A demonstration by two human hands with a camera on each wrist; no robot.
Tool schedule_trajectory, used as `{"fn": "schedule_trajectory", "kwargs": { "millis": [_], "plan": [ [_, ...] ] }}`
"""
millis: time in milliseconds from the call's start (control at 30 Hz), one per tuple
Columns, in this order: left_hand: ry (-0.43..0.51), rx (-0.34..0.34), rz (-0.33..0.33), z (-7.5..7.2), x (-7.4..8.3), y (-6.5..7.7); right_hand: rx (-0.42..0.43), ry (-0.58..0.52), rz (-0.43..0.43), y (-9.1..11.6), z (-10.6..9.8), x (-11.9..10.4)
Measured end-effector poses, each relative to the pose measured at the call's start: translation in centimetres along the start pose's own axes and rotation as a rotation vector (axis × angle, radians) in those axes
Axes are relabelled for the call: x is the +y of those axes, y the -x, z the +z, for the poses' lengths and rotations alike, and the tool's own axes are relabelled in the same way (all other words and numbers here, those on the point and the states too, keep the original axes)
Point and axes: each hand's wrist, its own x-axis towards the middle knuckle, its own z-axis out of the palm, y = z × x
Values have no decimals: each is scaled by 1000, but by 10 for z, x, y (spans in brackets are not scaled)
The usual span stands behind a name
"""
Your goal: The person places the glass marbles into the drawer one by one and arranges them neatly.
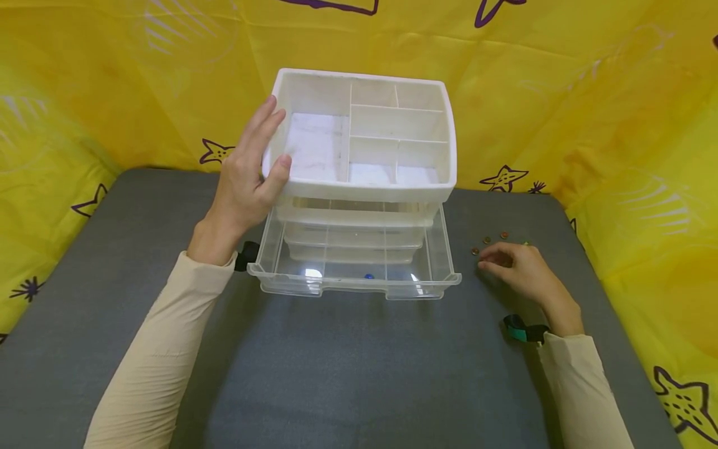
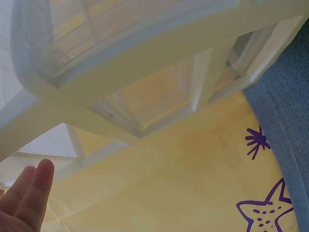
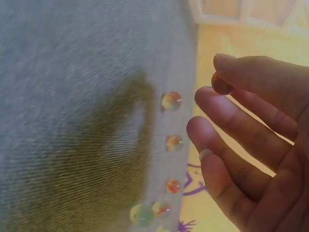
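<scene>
Right hand point(image 1: 524, 274) pinches a small, round, dark reddish glass-like marble point(image 3: 222, 83) between thumb and finger, over the matte grey tabletop point(image 1: 359, 374), to the right of a clear plastic pulled-out drawer point(image 1: 353, 284). Glossy, translucent orange-and-yellow marbles point(image 3: 172, 101) lie near that hand. The held marble should be light, hard and slick, unlikely to break but quick to roll or squirt away; opposite sides at its widest part seem the place to grip, gently. Left hand point(image 1: 238, 171), fingers extended, rests at the left rim of a white plastic compartmented organizer point(image 1: 364, 190), probably stiff and light enough to shift when nudged.
</scene>
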Motion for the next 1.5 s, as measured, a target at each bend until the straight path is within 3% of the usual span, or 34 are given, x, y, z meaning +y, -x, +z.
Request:
{"fn": "schedule_trajectory", "kwargs": {
  "millis": [567,1200,1500],
  "plan": [
    [7,-16,-14,0,0,0,102,-32,-88,3,-8,-22],
    [14,-8,-19,0,1,0,127,-9,-158,6,-22,-49],
    [23,-3,-27,0,-1,1,157,-91,-193,10,-28,-66]
  ]
}}
